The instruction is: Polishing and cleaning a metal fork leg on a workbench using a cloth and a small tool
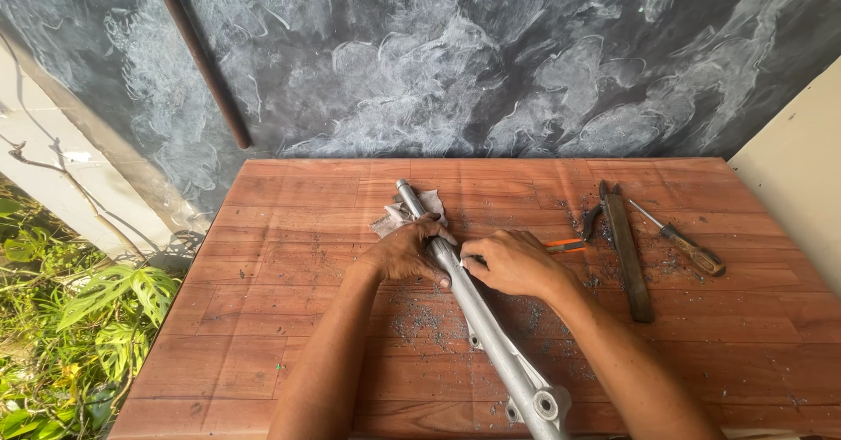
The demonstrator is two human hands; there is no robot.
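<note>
A long silver metal tube [487,328] with a lugged bracket at its near end lies diagonally on the reddish wooden table [263,317]. My left hand [403,249] is wrapped around the tube's upper part, above a crumpled grey rag [430,204] lying under the far end. My right hand [517,263] presses against the tube just below the left, fingers curled on something small and pale that I cannot make out. Metal filings are scattered around the tube.
To the right lie a long dark flat file [629,256], pliers with dark handles [594,219], a wooden-handled screwdriver [688,246] and an orange-handled tool [566,246]. A dark smeared wall rises behind, with a rusty rod [200,55] leaning on it. Green plants [79,326] grow at left.
</note>
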